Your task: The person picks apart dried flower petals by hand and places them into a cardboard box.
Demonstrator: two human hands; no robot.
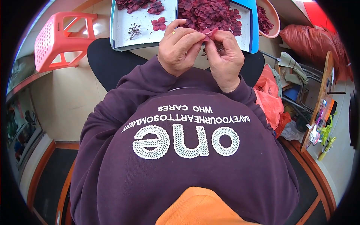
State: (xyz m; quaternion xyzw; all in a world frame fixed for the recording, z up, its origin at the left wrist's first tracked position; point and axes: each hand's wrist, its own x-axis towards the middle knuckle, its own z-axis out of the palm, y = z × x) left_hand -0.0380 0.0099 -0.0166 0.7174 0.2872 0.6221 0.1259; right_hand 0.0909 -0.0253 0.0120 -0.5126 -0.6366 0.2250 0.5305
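Up over the near edge of the tray, both my hands meet at a dark red artificial flower (208, 34). My left hand (179, 48), with a ring on one finger, pinches it between thumb and forefinger. From the other side my right hand (226, 60) is closed on the same flower, with dark thin stems (204, 52) showing by its fingers. Just beyond lies a heap of loose dark red flowers (210, 13) in the tray (245, 22). To the left are a single flower (158, 24) and a small bunch of bare dark stems (134, 31).
A pink plastic stool (50, 41) stands at left. Right of the tray is a pink basin (276, 22) with more flowers. Red bags (268, 95), a large red sack (307, 39) and a wooden board (318, 97) with small items line the right side.
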